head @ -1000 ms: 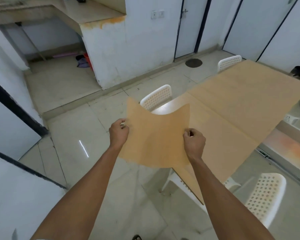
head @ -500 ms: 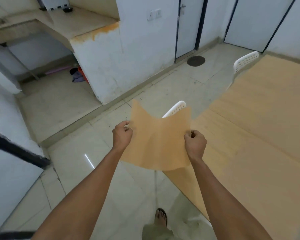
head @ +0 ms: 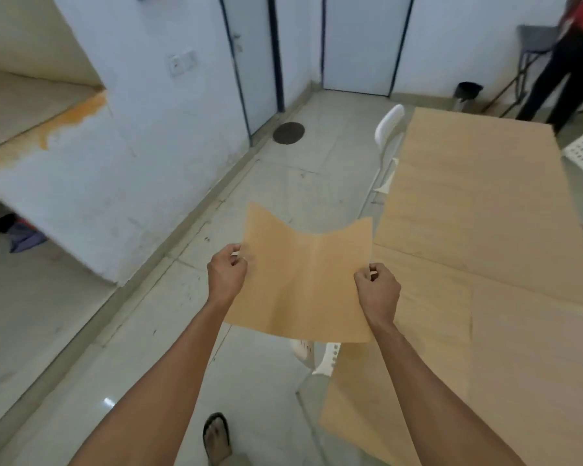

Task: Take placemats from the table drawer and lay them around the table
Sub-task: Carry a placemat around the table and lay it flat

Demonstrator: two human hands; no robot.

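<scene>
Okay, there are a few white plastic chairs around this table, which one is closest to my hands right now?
The white chair tucked under the table edge directly below the held placemat, unlike the two at the far end.

Both hands pinch a tan placemat (head: 305, 280) in the air, the left hand (head: 226, 280) at its nine o'clock edge, the right hand (head: 377, 290) at three o'clock. Its middle sags. The bench (head: 485, 247) lies at two o'clock.

Both bare forearms are extending forward from the lower edge of the view, converging slightly. The left hand (head: 227, 276) is curling closed, thumb and fingers pinching the left edge of the placemat (head: 305, 277). The right hand (head: 378, 291) is curling closed likewise, pinching the right edge. Both hands are sitting at near-equal height, well apart.
</scene>
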